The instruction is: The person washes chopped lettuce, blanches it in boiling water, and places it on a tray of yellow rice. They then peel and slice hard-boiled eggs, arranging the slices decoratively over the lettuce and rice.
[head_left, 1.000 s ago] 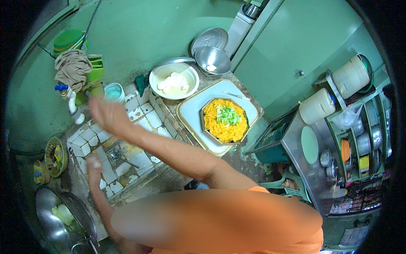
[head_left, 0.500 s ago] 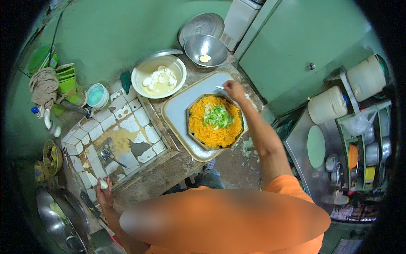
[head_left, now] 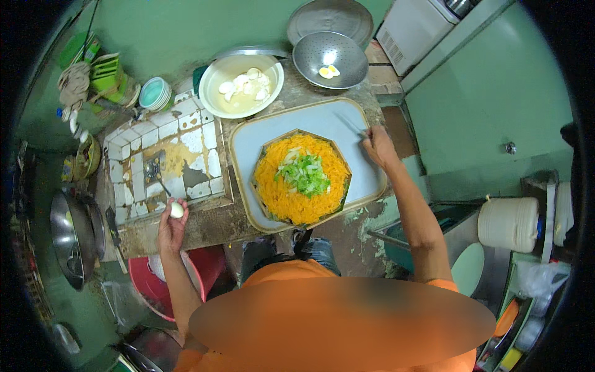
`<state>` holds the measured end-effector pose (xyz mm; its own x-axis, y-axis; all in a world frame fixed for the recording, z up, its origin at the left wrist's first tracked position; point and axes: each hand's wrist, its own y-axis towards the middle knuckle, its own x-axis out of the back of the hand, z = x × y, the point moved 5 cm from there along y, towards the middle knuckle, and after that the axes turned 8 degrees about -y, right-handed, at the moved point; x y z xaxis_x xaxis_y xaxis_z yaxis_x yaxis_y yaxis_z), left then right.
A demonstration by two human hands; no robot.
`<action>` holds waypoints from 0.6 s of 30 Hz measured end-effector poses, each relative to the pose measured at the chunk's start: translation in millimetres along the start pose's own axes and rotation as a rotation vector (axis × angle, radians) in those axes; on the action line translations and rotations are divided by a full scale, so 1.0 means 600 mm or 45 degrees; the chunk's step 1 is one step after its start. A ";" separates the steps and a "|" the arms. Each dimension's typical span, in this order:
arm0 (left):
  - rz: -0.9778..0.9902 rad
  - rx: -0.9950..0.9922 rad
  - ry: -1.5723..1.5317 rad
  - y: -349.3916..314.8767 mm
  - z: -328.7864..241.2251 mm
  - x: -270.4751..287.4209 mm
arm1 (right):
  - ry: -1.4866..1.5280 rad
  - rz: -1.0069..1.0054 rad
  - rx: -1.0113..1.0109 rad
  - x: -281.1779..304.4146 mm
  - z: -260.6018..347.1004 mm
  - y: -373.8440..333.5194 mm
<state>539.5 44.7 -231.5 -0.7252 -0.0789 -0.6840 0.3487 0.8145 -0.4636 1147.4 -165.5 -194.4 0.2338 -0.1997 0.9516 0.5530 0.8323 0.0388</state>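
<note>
My left hand (head_left: 171, 230) holds a peeled boiled egg (head_left: 176, 210) in its fingertips, over the front edge of the tiled sink. In my right hand (head_left: 379, 146) is a thin-bladed knife (head_left: 349, 124), its blade pointing up and left over the right side of the tray. The pale blue tray (head_left: 248, 136) lies on the counter. On it sits an octagonal dish heaped with orange noodle-like strands (head_left: 271, 184), topped in the middle by chopped green and white vegetable (head_left: 310, 175). A metal colander (head_left: 308, 57) behind the tray holds egg halves (head_left: 329, 71).
A white basin (head_left: 209, 99) with peeled eggs and cloudy liquid stands behind the tray's left corner. The tiled sink (head_left: 214, 155) has cracked tiles and a utensil inside. A long knife (head_left: 113, 228) lies at its left, near a wok (head_left: 62, 226). Below stands a red tub (head_left: 144, 286).
My left hand has brought the egg up and right, to the sink's front edge. My right hand has moved from the tray's back corner to its right side with the knife. The view has shifted.
</note>
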 end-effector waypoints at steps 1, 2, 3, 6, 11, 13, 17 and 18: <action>-0.021 0.017 -0.022 -0.006 0.009 -0.002 | 0.062 -0.064 0.030 0.015 0.014 -0.015; -0.027 0.033 -0.045 -0.012 0.017 -0.002 | 0.117 -0.116 0.040 0.029 0.029 -0.035; -0.026 0.049 -0.066 -0.017 0.021 -0.002 | 0.173 -0.153 -0.004 0.043 0.043 -0.059; -0.053 0.051 -0.039 -0.020 0.029 0.008 | 0.354 -0.165 0.105 0.061 0.123 -0.151; 0.008 0.081 0.003 -0.009 0.032 0.021 | 0.536 -0.121 0.136 0.040 0.217 -0.250; 0.057 0.106 0.066 -0.010 0.038 0.025 | 0.425 -0.138 0.141 0.024 0.232 -0.264; 0.100 0.173 0.126 -0.026 0.054 0.037 | 0.294 -0.155 0.243 -0.003 0.266 -0.311; 0.118 0.183 0.129 -0.031 0.057 0.038 | 0.293 -0.106 0.219 -0.010 0.273 -0.322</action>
<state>536.5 8.4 -257.8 -0.7394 0.0569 -0.6709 0.4927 0.7249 -0.4815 908.4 -240.6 -157.5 0.3790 -0.3667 0.8497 0.4392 0.8794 0.1836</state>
